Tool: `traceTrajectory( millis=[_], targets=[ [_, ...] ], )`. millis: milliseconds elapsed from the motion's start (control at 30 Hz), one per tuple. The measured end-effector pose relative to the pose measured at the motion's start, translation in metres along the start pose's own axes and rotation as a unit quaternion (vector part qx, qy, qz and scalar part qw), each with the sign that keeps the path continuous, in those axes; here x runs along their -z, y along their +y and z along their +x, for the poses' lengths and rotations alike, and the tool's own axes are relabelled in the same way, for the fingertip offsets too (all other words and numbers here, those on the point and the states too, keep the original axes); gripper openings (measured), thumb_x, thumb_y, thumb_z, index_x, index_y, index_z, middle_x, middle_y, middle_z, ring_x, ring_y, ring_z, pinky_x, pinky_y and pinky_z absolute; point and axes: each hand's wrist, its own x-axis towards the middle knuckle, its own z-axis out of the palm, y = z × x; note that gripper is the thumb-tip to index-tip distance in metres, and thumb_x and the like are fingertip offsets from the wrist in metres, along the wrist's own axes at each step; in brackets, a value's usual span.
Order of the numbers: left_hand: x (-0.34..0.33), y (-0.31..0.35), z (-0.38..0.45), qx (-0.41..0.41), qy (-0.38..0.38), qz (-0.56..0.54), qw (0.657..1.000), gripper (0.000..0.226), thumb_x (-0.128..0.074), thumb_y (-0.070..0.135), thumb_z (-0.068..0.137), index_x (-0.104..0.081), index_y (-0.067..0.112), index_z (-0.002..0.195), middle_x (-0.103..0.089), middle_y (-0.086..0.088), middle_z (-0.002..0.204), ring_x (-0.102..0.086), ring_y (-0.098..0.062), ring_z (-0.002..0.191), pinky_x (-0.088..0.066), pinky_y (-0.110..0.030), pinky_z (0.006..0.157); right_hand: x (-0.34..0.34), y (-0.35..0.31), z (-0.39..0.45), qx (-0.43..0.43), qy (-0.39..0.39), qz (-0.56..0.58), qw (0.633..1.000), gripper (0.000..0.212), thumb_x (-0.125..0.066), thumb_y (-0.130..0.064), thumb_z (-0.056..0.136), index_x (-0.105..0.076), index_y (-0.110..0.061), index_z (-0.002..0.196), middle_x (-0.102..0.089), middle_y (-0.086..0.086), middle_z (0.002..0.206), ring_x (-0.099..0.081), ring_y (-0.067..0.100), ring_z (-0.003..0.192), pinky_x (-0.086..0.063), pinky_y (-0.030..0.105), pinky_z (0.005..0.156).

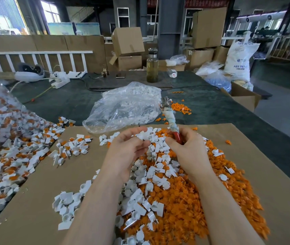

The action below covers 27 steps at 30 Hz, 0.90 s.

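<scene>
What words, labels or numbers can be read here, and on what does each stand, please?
"ABS RESIN", twice, on the white sack; its smaller print is too blurred.
Red banners on the far wall: characters too blurred to read.
Small bottle label: too small to read.
White piece in the left hand, tool in the right hand: no text.

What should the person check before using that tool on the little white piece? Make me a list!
1. White piece held firmly: ok, the left hand pinches it at the fingertips.
2. Tool gripped: ok, the right hand curls round its red handle.
3. Metal head lined up with the white piece: not ok, it points up and away from it.
4. Orange part already fitted in the white piece: cannot tell, too small to see.
5. More parts close by: ok, a pile of white and orange parts lies under the hands on the cardboard.
</scene>
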Motion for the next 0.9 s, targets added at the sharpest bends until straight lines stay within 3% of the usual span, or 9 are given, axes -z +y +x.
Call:
traceTrajectory(
  millis=[100,267,367,467,533,667,800,900],
  targets=[
    [-0.002,-0.002,0.001,0.019,-0.009,-0.034,0.999,0.025,-0.057,-0.008,0.087,-0.075,0.009,0.094,-0.067,-0.004,0.072,-0.063,-0.013,0.068,-0.056,-0.023,0.066,-0.002,-0.002,-0.002,0.008,-0.020,0.001,1.000,0.022,-0.070,-0.016,0.089,-0.062,-0.036,0.085,-0.064,-0.025,0.069,-0.057,-0.008,0.063,-0.044,0.007,0.056],
    [-0.004,-0.009,0.002,-0.007,0.038,0.057,0.998,0.009,-0.075,0.013,0.086,-0.076,0.018,0.093,-0.069,-0.002,0.089,-0.059,-0.013,0.078,-0.049,-0.024,0.069,-0.005,-0.002,-0.003,0.021,-0.027,0.001,0.999,0.023,-0.070,-0.016,0.088,-0.062,-0.036,0.092,-0.066,-0.014,0.078,-0.062,-0.003,0.072,-0.047,0.008,0.060],
    [-0.008,-0.009,0.000,-0.051,0.061,0.108,0.991,0.012,-0.068,0.019,0.092,-0.074,0.026,0.099,-0.066,0.004,0.085,-0.058,-0.003,0.067,-0.045,-0.014,0.058,-0.007,-0.003,-0.004,0.028,-0.023,-0.008,0.999,0.027,-0.071,-0.015,0.087,-0.059,-0.038,0.088,-0.064,-0.021,0.073,-0.060,-0.006,0.070,-0.045,0.006,0.058],
    [-0.012,-0.009,-0.001,-0.055,0.058,0.116,0.990,0.016,-0.056,0.022,0.099,-0.068,0.027,0.109,-0.074,0.011,0.092,-0.062,0.002,0.068,-0.049,-0.020,0.068,-0.007,-0.002,-0.003,0.037,-0.017,-0.004,0.999,0.027,-0.072,-0.015,0.087,-0.058,-0.039,0.087,-0.063,-0.031,0.076,-0.059,-0.008,0.071,-0.044,0.005,0.059],
    [-0.016,-0.010,-0.001,-0.045,0.049,0.106,0.992,0.021,-0.048,0.019,0.102,-0.064,0.021,0.116,-0.075,0.008,0.100,-0.066,-0.001,0.070,-0.053,-0.024,0.073,-0.007,-0.002,-0.003,0.043,-0.014,-0.005,0.999,0.025,-0.072,-0.016,0.087,-0.059,-0.038,0.087,-0.063,-0.030,0.078,-0.060,-0.007,0.070,-0.045,0.007,0.060],
    [-0.019,-0.011,-0.001,-0.027,0.038,0.057,0.997,0.026,-0.043,0.007,0.103,-0.061,0.008,0.121,-0.072,-0.003,0.107,-0.074,-0.009,0.080,-0.058,-0.020,0.068,-0.007,-0.003,-0.004,0.062,-0.016,-0.002,0.998,0.021,-0.070,-0.014,0.088,-0.062,-0.034,0.091,-0.063,-0.028,0.075,-0.058,-0.006,0.067,-0.044,0.008,0.059],
    [-0.018,-0.009,-0.001,-0.013,0.023,-0.030,0.999,0.022,-0.048,0.005,0.103,-0.060,-0.002,0.119,-0.076,-0.013,0.096,-0.076,-0.018,0.082,-0.061,-0.023,0.068,-0.008,-0.005,-0.005,0.074,-0.022,0.009,0.997,0.022,-0.068,-0.012,0.089,-0.063,-0.034,0.091,-0.064,-0.026,0.076,-0.059,-0.005,0.067,-0.044,0.008,0.058],
    [-0.019,-0.009,-0.001,-0.032,0.038,0.002,0.999,0.013,-0.056,0.008,0.100,-0.065,0.003,0.107,-0.077,-0.011,0.091,-0.076,-0.018,0.081,-0.061,-0.024,0.068,-0.009,-0.005,-0.005,0.076,-0.019,0.003,0.997,0.018,-0.070,-0.015,0.088,-0.063,-0.031,0.094,-0.063,-0.030,0.077,-0.060,-0.007,0.071,-0.043,0.006,0.061]
  ],
)
